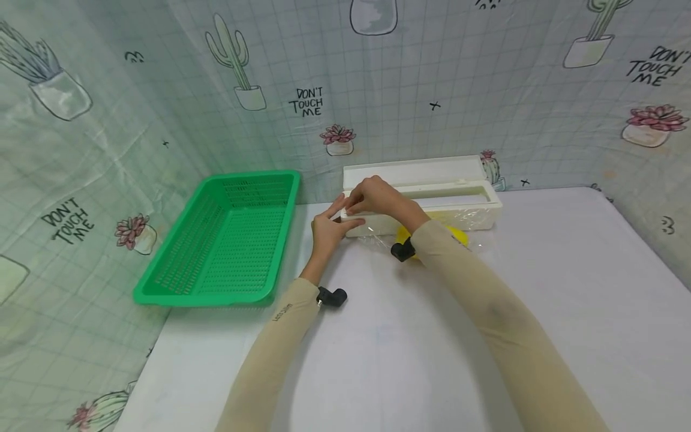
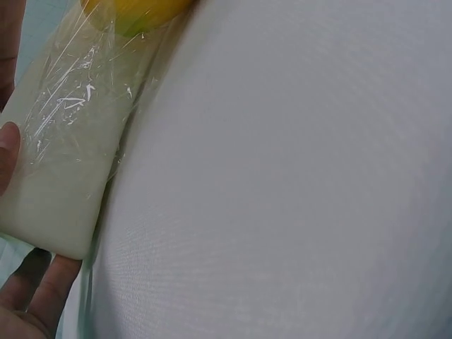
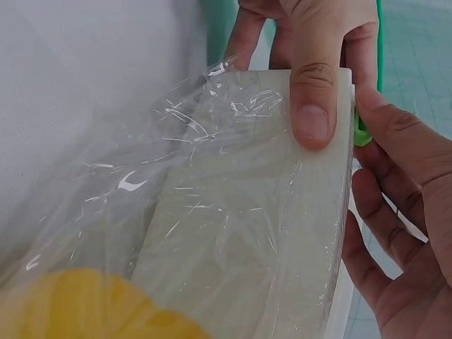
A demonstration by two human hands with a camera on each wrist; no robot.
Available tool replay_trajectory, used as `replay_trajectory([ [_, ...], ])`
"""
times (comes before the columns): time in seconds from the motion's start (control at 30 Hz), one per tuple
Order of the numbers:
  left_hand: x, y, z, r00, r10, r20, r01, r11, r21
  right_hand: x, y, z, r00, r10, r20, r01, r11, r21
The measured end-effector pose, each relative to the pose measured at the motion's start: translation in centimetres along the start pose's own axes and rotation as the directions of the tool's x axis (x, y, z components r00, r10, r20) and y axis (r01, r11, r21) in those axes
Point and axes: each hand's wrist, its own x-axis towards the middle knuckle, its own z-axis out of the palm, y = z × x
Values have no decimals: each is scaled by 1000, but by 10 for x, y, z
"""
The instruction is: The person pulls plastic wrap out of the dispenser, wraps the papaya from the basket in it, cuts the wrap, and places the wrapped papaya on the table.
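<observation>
A long white cling film box (image 1: 421, 222) with its lid raised stands near the back wall. Clear film (image 3: 226, 212) hangs over its front face. My left hand (image 1: 326, 231) grips the box's left end, its thumb (image 3: 314, 113) pressed flat on the front face and other fingers around the end. The right hand (image 1: 375, 197) bends over the same corner, thumb and curled fingers at the top edge of the box; what sits between its fingertips is hidden. A yellow, lobed, rounded object (image 3: 85, 307) shows beneath the film in front of the box, partly behind the right forearm in the head view.
A green plastic basket (image 1: 202, 298) stands left of the box, close to the left hand. Patterned cloth (image 1: 432, 72) covers the walls behind and at the sides. Everything rests on a white tabletop (image 1: 372, 360).
</observation>
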Motion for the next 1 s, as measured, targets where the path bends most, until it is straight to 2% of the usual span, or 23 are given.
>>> replay_trajectory([
  [0.37, 2, -3, 2, 1000, 23, 9, -23, 1000, 4, -8, 5, -6, 1000, 16, 6, -16, 1000, -24],
  [0.73, 2, -5, 6, 1000, 24, 12, -25, 999, 36, -18, 9, -15, 997, 53, 54, -51, 998, -47],
  [0.87, 2, -4, 6, 1000, 27, 16, -27, 999, 28, -27, 18, -25, 995, 67, 80, -61, 996, -66],
  [1.0, 3, -6, 0, 1000, 18, 2, -18, 1000, 1, -44, 34, -39, 990, 116, 79, -109, 990, -87],
])
